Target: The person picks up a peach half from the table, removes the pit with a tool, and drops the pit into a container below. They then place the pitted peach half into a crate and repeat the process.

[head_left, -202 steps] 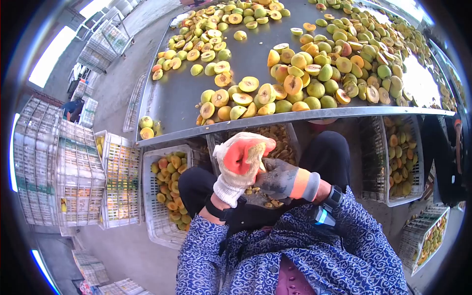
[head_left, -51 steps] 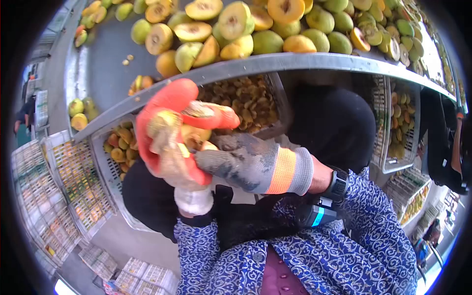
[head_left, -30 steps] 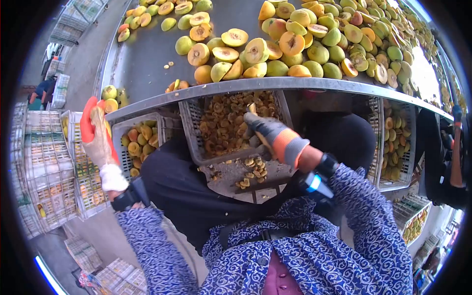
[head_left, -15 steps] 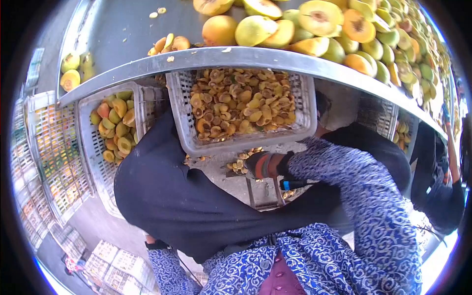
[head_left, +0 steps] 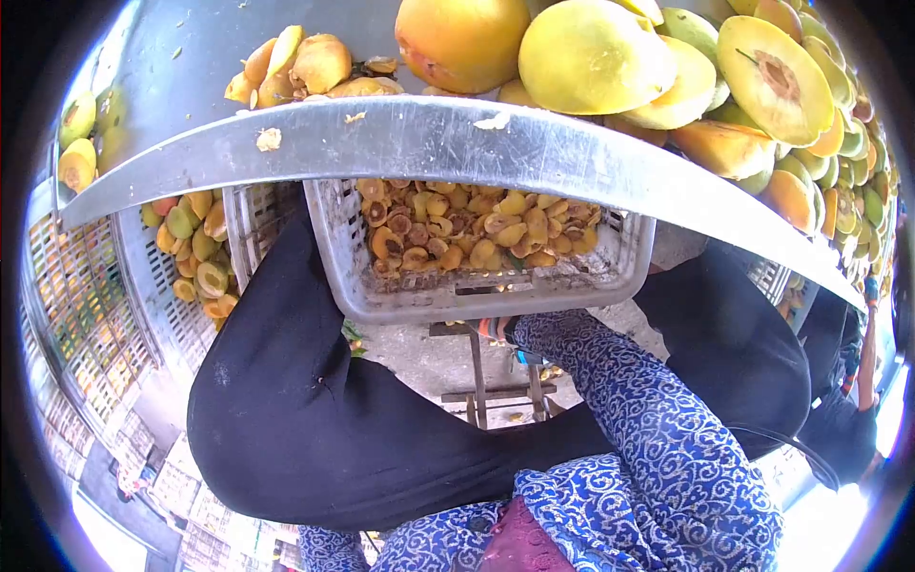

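My right arm in a blue patterned sleeve reaches down between my knees. Only a small orange and grey part of my right hand [head_left: 494, 327] shows just below the front of a grey plastic crate [head_left: 486, 305]; its fingers are hidden. The crate stands under the table edge and holds many small cut yellow-brown fruit pieces [head_left: 477, 229]. My left hand is out of view, with only its sleeve [head_left: 331, 548] at the bottom. Above, halved yellow-green fruit [head_left: 596, 57] lie on the metal table [head_left: 372, 138].
Brown fruit scraps [head_left: 315, 67] lie near the table's raised rim. At the left, a crate [head_left: 157, 286] holds halved fruit beside stacked crates [head_left: 71, 315]. Under my arm is a small frame [head_left: 479, 381] on the floor. Another person's arm [head_left: 867, 357] shows at far right.
My view has moved closer to the table, so its rim covers more of the crate. My right hand, visible low near the floor before, is now mostly hidden below the crate's front.
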A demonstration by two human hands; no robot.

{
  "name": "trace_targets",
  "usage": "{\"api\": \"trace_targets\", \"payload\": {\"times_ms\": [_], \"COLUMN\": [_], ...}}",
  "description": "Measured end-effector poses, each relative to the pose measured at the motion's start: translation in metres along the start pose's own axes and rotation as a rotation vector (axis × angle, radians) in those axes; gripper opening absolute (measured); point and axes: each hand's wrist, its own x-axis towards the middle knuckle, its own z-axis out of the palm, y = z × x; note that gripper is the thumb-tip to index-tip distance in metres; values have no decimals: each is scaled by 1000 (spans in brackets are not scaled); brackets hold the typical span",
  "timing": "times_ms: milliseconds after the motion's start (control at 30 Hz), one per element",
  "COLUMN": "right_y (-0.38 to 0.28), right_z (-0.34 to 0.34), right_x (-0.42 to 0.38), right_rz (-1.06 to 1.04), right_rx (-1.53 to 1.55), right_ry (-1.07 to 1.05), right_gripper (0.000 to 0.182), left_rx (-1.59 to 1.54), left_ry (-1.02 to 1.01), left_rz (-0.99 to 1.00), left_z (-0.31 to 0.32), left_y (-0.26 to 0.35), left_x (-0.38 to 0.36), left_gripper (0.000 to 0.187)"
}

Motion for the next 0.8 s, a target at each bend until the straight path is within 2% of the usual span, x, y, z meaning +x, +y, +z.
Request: {"api": "trace_targets", "payload": {"times_ms": [800], "right_y": [16], "right_z": [11], "right_x": [12], "right_rz": [27], "right_rx": [-27], "right_ry": [144], "right_gripper": [47], "left_rx": [-19], "left_ry": [-1], "left_rz": [-35], "left_z": [-19], "left_y": [-1], "left_x": [-20], "left_gripper": [43]}}
